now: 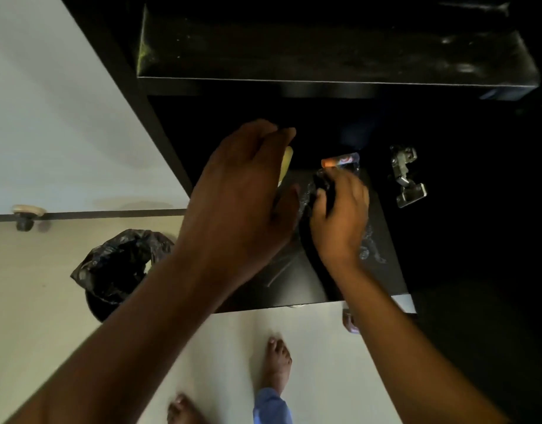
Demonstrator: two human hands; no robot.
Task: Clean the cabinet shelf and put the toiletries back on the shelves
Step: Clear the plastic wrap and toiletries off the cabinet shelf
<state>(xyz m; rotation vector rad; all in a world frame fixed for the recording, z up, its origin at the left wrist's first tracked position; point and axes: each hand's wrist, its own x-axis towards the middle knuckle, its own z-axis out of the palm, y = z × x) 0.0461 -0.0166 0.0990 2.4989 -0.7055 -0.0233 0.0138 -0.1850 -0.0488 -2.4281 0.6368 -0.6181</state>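
While you reach into the cabinet | left hand (242, 191) curls round a yellow item (286, 165) | right hand (340, 215) grips black object (323, 189) on lower shelf (382, 240), toothpaste tube (341, 160) just beyond.

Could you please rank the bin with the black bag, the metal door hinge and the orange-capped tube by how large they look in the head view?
1. bin with the black bag
2. metal door hinge
3. orange-capped tube, partly hidden, so its place after the hinge is unsure.
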